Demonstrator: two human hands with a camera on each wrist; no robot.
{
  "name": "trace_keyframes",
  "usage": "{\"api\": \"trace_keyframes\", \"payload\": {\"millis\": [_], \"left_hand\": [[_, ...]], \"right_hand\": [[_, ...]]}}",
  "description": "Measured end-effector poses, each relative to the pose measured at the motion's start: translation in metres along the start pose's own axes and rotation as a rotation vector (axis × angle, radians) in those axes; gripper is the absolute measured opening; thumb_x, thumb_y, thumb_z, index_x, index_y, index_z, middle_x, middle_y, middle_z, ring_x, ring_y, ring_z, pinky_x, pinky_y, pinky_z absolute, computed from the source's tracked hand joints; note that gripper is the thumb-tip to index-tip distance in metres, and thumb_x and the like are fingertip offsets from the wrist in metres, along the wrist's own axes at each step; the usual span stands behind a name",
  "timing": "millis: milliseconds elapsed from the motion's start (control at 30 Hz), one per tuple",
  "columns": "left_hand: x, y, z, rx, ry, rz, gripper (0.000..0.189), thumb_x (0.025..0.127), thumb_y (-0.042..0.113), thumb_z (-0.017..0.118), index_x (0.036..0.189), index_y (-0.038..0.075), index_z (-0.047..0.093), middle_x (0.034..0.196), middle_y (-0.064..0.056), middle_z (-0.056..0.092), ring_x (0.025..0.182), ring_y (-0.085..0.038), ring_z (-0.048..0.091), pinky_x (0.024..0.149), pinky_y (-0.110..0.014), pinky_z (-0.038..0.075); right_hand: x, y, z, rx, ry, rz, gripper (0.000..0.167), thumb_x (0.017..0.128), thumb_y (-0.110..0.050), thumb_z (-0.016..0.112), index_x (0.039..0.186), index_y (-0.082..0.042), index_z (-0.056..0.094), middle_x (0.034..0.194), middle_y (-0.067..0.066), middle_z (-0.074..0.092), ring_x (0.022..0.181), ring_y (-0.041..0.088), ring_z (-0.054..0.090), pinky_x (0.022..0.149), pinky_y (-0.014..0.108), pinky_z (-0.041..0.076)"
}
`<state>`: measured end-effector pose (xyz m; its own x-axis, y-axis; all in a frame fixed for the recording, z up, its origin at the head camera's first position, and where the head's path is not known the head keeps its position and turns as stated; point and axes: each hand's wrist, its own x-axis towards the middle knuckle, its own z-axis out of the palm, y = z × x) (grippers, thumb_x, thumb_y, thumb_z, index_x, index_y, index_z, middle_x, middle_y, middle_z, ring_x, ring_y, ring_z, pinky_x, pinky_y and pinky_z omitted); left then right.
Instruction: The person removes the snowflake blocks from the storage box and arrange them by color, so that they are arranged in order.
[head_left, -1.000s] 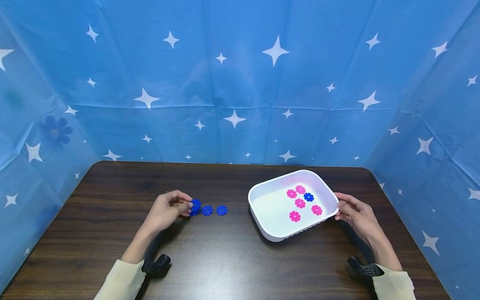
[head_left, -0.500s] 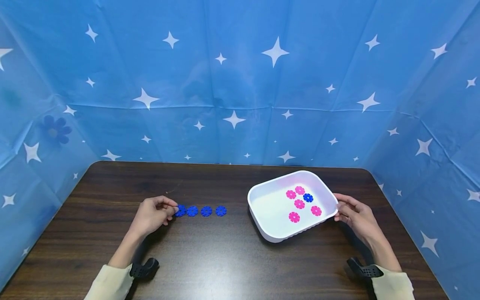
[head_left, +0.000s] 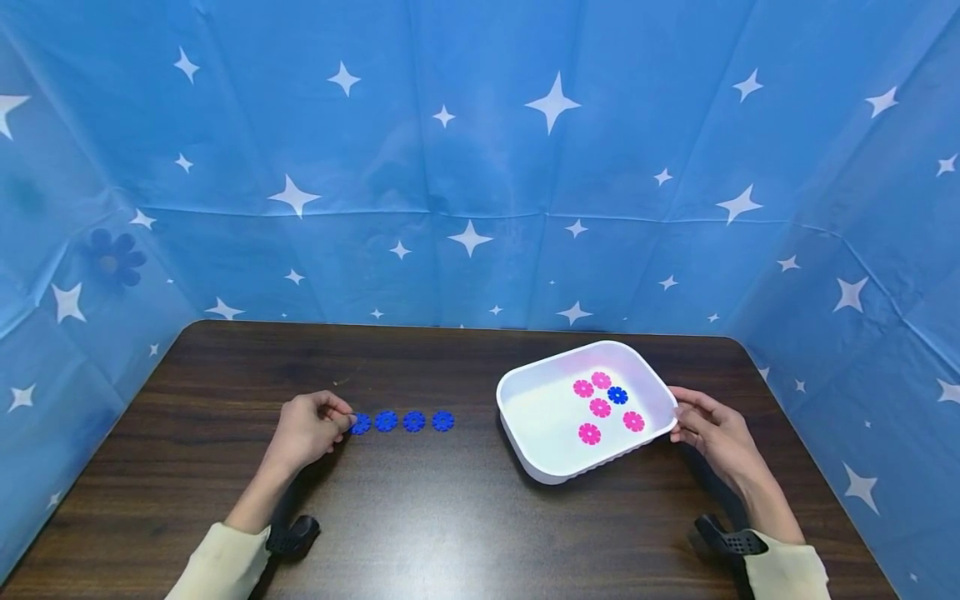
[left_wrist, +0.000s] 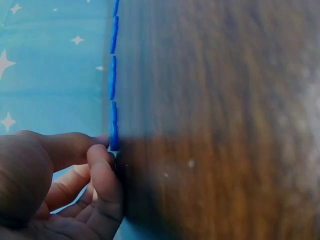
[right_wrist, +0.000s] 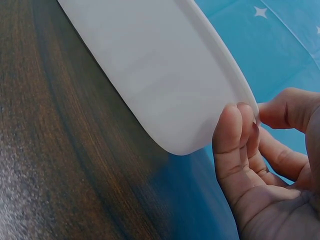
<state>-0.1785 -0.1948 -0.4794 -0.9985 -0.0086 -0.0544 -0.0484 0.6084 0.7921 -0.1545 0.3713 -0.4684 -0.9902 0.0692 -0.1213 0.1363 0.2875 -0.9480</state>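
Observation:
My left hand (head_left: 310, 428) pinches the near edge of the leftmost blue notched disc (head_left: 362, 424), which lies about flat on the table. To its right lie more blue notched discs: a second one (head_left: 386, 421), a third (head_left: 414, 421) and a last (head_left: 443, 421), in one row with small gaps. In the left wrist view, the thumb and index fingertip meet at the end of the nearest disc (left_wrist: 114, 127). My right hand (head_left: 722, 433) grips the right end of a white plastic tray (head_left: 536, 467), with its fingers at the rim in the right wrist view.
Inside the tray are several pink notched discs (head_left: 590, 433) and one blue disc (head_left: 617, 395). The dark wooden table (head_left: 450, 517) meets a blue star-patterned cloth (head_left: 480, 167) at the back and sides.
My left hand has moved left and set down blue discs, so the row has grown leftward. The leftmost disc now lies flatter beside its neighbour. The right hand and tray have stayed put.

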Motion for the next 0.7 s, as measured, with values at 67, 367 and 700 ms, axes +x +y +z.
{"api": "trace_keyframes", "payload": {"millis": [67,367,700], "left_hand": [[0.0,0.003,0.001,0.01,0.012,0.011,0.006,0.096,0.003,0.067,0.097,-0.002,0.069,0.077,-0.012,0.068,0.058,-0.017,0.063,0.05,-0.027,0.053],[0.002,0.024,0.007,0.064,0.072,0.136,0.013,0.097,0.017,0.071,0.097,0.004,0.07,0.082,-0.01,0.07,0.06,-0.015,0.059,0.053,-0.028,0.047],[0.008,0.054,0.03,0.036,0.062,0.22,0.018,0.098,0.023,0.071,0.103,0.005,0.07,0.085,-0.007,0.069,0.073,-0.016,0.062,0.067,-0.028,0.05]], "right_hand": [[0.0,0.0,0.0,-0.002,0.001,0.002,0.053,0.105,-0.02,0.06,0.15,0.002,0.044,0.111,-0.009,0.065,0.088,0.009,0.066,0.082,0.022,0.06],[0.001,-0.003,0.0,-0.013,0.006,0.014,0.053,0.104,-0.018,0.059,0.151,0.001,0.043,0.114,-0.006,0.065,0.089,0.01,0.065,0.082,0.022,0.059],[0.001,-0.002,0.0,-0.002,-0.004,0.008,0.053,0.105,-0.018,0.059,0.151,0.002,0.042,0.111,-0.01,0.065,0.089,0.009,0.065,0.082,0.022,0.06]]}}
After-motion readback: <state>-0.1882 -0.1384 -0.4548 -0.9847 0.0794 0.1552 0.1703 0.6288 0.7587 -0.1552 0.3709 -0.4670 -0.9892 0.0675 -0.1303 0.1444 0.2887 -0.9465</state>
